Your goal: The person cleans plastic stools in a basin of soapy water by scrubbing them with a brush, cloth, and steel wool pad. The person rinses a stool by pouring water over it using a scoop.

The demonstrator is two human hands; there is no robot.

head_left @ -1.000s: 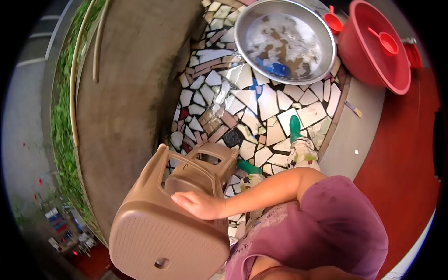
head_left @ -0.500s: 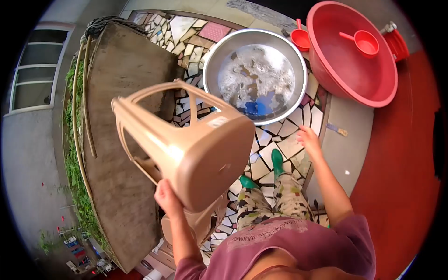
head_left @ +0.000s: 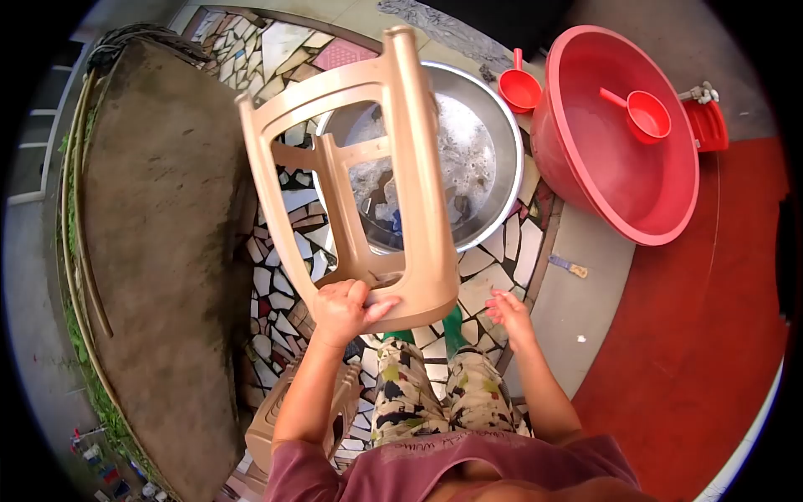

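Tan plastic stool (head_left: 422, 180) center-left of frame, legs toward top, seat end low, held by left hand (head_left: 341, 308) with fingers curled over the seat-end edge and thumb out along it; right hand (head_left: 507, 313), just right of frame center, loosely half-open, holding nothing. Stool partly covers the metal basin (head_left: 513, 171) of sudsy water, upper center; red tub (head_left: 598, 180) upper right with a red dipper (head_left: 648, 115) inside, another dipper (head_left: 520, 89) between tub and basin, brush (head_left: 568, 266) right of center, second tan stool (head_left: 269, 414) lower left.
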